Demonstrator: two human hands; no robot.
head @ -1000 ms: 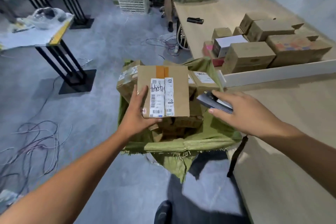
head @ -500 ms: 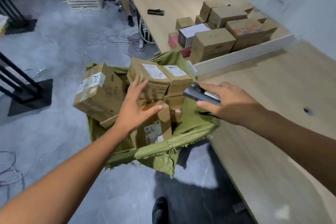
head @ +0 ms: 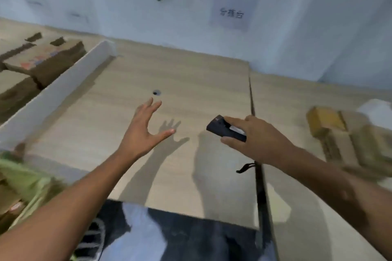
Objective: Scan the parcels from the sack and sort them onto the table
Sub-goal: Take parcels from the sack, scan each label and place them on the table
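The sack [head: 25, 180] is seen only at the lower-left edge, with blurred parcels [head: 8, 203] inside it. Half a second ago it filled the middle of the view and the left hand was spread over those parcels. The view has since been swung onto the table [head: 191, 74].

The left hand [head: 144, 131] is now held above the bare tabletop, fingers spread wide, and nothing is gripped in it. The box held up a second ago is no longer in it. The scanner [head: 224, 130] is pinched between thumb and fingers of the right hand [head: 254, 137], as before.

Blurred boxes [head: 339, 133] lie at the right. Further off, a pile [head: 42, 59] is kept behind the white divider [head: 63, 82] at the left. A small hole [head: 156, 92] is seen in the tabletop, and a sign [head: 231, 14] on the wall behind.

Since nothing is being carried, no parcel is judged to be on its way to the table at this moment. Another would have to be fetched from the sack and scanned.
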